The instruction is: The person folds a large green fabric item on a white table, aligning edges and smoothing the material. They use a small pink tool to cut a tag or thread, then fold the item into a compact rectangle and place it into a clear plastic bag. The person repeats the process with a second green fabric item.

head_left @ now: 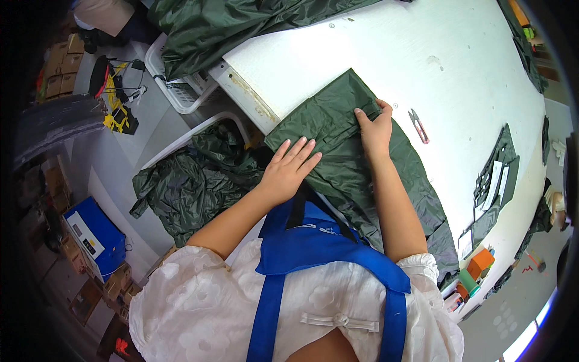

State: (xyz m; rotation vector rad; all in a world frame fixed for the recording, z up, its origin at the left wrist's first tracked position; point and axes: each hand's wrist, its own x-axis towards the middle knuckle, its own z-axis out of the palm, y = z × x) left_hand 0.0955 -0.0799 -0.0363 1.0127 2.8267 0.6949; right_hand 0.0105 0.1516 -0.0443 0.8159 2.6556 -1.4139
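Note:
A dark green, shiny fabric piece [329, 120] lies folded over the near corner of the white table, its lower part hanging down along the table's front edge. My left hand [288, 172] rests flat on the fabric's left side, with fingers stretched out. At the upper right of the fold, my right hand [376, 130] pinches the fabric's edge between thumb and fingers. To the right of that hand lies a pair of thread snips [418, 126] with red handles.
White baskets stand left of the table [458, 72], one heaped with green fabric [193, 175]. More green fabric [241, 27] covers the far edge. A dark pouch-like piece with white labels [497, 181] lies at right. A blue box-shaped device [96, 238] sits at lower left.

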